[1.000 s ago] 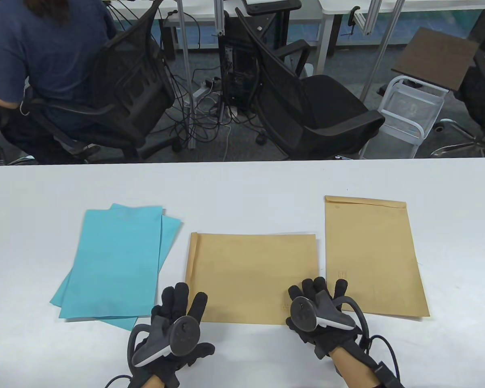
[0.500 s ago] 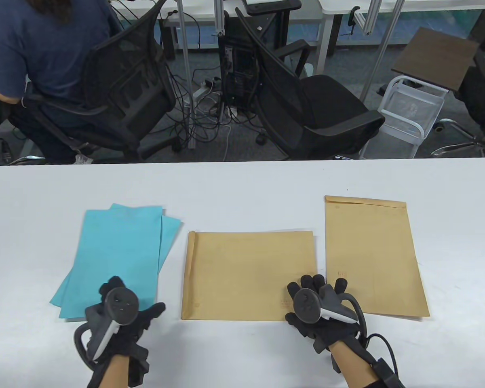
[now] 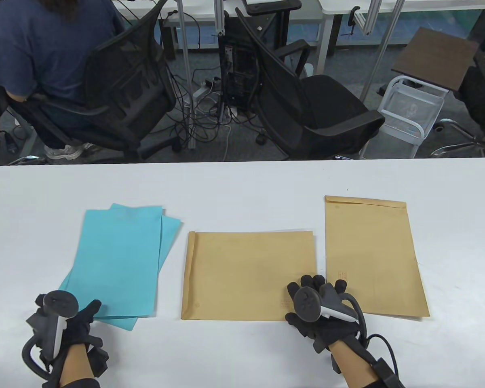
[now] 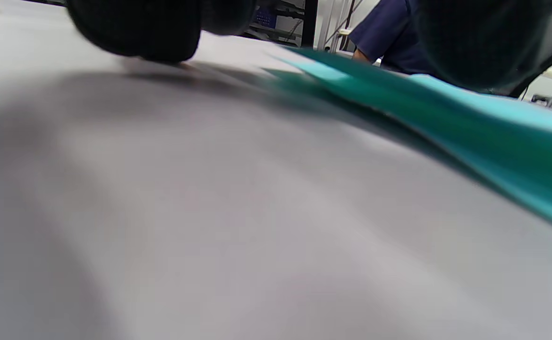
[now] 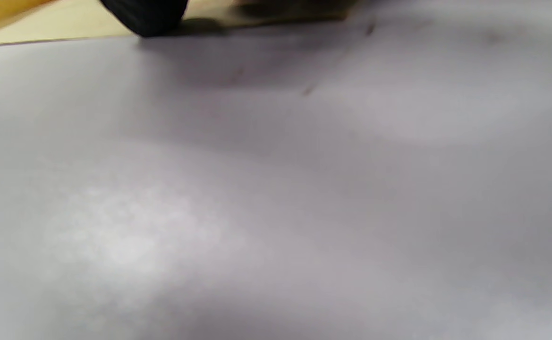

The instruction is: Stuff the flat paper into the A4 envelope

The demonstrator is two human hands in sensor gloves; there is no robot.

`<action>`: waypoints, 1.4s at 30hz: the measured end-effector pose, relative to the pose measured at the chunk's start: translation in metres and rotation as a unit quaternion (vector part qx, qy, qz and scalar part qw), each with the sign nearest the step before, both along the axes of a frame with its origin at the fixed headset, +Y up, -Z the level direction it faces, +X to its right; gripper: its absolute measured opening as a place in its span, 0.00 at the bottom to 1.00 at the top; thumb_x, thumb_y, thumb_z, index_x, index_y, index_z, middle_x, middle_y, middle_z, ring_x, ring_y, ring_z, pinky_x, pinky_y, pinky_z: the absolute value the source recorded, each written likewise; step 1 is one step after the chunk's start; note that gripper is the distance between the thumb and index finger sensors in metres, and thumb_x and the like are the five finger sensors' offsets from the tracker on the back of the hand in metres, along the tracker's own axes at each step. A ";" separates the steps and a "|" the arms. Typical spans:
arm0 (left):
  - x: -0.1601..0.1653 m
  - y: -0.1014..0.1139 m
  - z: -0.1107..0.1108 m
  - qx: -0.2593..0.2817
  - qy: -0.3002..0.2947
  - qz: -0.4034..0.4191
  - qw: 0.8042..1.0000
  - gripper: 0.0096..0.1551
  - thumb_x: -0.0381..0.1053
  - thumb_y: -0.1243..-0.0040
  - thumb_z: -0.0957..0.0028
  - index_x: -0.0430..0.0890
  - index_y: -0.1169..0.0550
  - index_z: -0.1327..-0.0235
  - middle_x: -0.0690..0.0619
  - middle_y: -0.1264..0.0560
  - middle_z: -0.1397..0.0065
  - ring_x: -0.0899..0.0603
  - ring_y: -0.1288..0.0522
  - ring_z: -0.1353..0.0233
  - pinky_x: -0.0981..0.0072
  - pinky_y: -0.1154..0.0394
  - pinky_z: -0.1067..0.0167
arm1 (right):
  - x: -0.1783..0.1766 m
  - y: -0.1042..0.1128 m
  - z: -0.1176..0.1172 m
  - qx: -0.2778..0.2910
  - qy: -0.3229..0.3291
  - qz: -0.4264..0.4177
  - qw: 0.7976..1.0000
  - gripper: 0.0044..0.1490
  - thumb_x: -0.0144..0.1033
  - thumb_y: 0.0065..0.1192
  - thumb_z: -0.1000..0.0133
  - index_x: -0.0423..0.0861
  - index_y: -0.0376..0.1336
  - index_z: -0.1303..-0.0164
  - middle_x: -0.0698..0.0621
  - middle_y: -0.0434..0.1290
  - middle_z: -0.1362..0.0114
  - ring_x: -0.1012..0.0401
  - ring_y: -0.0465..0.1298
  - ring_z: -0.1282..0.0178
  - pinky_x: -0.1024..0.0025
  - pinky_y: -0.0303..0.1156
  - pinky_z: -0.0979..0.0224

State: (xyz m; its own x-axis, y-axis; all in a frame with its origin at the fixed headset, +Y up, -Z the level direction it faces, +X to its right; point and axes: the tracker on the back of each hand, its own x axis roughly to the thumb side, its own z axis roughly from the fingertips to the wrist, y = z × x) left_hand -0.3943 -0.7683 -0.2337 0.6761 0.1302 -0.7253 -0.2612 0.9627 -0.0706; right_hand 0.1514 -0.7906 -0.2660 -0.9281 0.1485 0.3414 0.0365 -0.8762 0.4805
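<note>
A stack of light-blue paper sheets (image 3: pixel 121 258) lies at the table's left. A brown A4 envelope (image 3: pixel 250 275) lies crosswise in the middle, its flap end at the left. My left hand (image 3: pixel 85 315) is at the near-left corner of the blue stack, one fingertip touching it. In the left wrist view the paper edge (image 4: pixel 469 123) looks slightly raised, with one finger over it and another fingertip (image 4: pixel 139 28) on the table. My right hand (image 3: pixel 315 287) rests flat, fingers spread, on the envelope's near-right corner; a fingertip (image 5: pixel 143 16) shows there.
A second brown envelope (image 3: pixel 372 254) lies upright at the right, just beyond my right hand. The white table (image 3: pixel 242 182) ends at a far edge, with office chairs and a seated person behind it.
My left hand left the envelope's near-left corner and moved left to the near-left corner of the blue stack. The envelope shifted slightly left. My right hand stayed put.
</note>
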 end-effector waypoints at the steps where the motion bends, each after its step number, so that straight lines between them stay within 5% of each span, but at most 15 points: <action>1: 0.000 0.000 -0.003 -0.019 -0.009 -0.028 0.999 0.70 0.75 0.39 0.62 0.37 0.54 0.21 0.33 0.41 0.20 0.24 0.32 0.30 0.46 0.28 0.43 | 0.000 0.000 0.000 0.000 0.000 0.000 1.000 0.50 0.52 0.42 0.32 0.39 0.31 0.12 0.27 0.30 0.15 0.27 0.30 0.17 0.18 0.18 0.39; 4: 0.004 0.000 -0.012 -0.056 -0.042 -0.066 0.995 0.67 0.73 0.38 0.61 0.38 0.50 0.20 0.37 0.35 0.22 0.29 0.28 0.33 0.48 0.27 0.45 | 0.001 0.000 -0.001 -0.005 -0.002 -0.006 1.000 0.49 0.51 0.42 0.32 0.39 0.30 0.13 0.27 0.30 0.15 0.28 0.30 0.17 0.18 0.18 0.39; 13: 0.004 0.002 -0.006 -0.019 -0.005 -0.047 0.999 0.64 0.63 0.33 0.62 0.36 0.48 0.22 0.48 0.28 0.37 0.39 0.25 0.42 0.43 0.28 0.44 | 0.001 -0.001 -0.001 -0.011 -0.003 -0.011 1.000 0.49 0.51 0.43 0.32 0.39 0.30 0.13 0.28 0.29 0.16 0.28 0.29 0.18 0.18 0.18 0.39; 16: 0.007 0.003 -0.003 -0.002 0.015 -0.045 0.999 0.53 0.55 0.31 0.58 0.36 0.42 0.25 0.52 0.26 0.44 0.42 0.23 0.46 0.44 0.26 0.47 | 0.002 -0.001 -0.002 -0.011 -0.004 -0.011 1.000 0.49 0.51 0.43 0.32 0.39 0.30 0.13 0.28 0.29 0.16 0.28 0.29 0.18 0.18 0.18 0.39; 20: 0.009 0.010 0.005 0.031 0.030 -0.033 0.999 0.28 0.49 0.37 0.51 0.44 0.25 0.37 0.53 0.24 0.49 0.43 0.22 0.49 0.42 0.25 0.47 | 0.002 0.000 -0.002 -0.011 -0.004 -0.011 1.000 0.49 0.51 0.43 0.32 0.40 0.30 0.13 0.28 0.29 0.16 0.28 0.29 0.18 0.18 0.18 0.39; 23: 0.010 0.021 0.012 0.089 0.046 0.029 0.995 0.23 0.49 0.41 0.48 0.45 0.24 0.40 0.52 0.26 0.48 0.41 0.23 0.48 0.42 0.26 0.46 | 0.002 0.000 -0.002 -0.012 -0.005 -0.012 1.000 0.49 0.51 0.43 0.32 0.40 0.30 0.13 0.29 0.29 0.16 0.28 0.29 0.18 0.18 0.19 0.39; 28: 0.013 0.045 0.024 0.173 0.037 0.123 0.976 0.23 0.45 0.47 0.46 0.44 0.30 0.37 0.40 0.24 0.38 0.39 0.15 0.51 0.48 0.19 0.55 | 0.002 -0.001 -0.002 -0.013 -0.005 -0.015 1.000 0.49 0.51 0.43 0.32 0.40 0.30 0.13 0.29 0.29 0.16 0.29 0.29 0.18 0.19 0.18 0.39; 36: 0.026 0.097 0.043 0.356 -0.022 0.180 0.917 0.22 0.40 0.39 0.51 0.39 0.21 0.44 0.34 0.17 0.49 0.44 0.11 0.62 0.57 0.14 0.62 | 0.005 -0.002 -0.003 -0.020 -0.011 -0.030 0.999 0.47 0.51 0.43 0.32 0.43 0.31 0.13 0.31 0.27 0.16 0.30 0.27 0.18 0.19 0.19 0.38; 42: 0.050 0.137 0.040 0.366 -0.118 0.254 0.887 0.21 0.39 0.36 0.53 0.38 0.19 0.46 0.32 0.16 0.50 0.44 0.11 0.63 0.57 0.13 0.63 | 0.005 -0.002 -0.004 -0.016 -0.009 -0.026 0.999 0.47 0.51 0.44 0.32 0.43 0.32 0.13 0.31 0.28 0.15 0.30 0.28 0.18 0.19 0.19 0.38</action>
State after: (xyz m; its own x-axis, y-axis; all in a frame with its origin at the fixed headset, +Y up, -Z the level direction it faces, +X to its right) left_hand -0.3447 -0.6314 -0.1938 0.5175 0.8394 -0.1661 -0.7351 0.5355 0.4156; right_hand 0.1561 -0.7924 -0.2696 -0.9250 0.2074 0.3182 -0.0178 -0.8606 0.5089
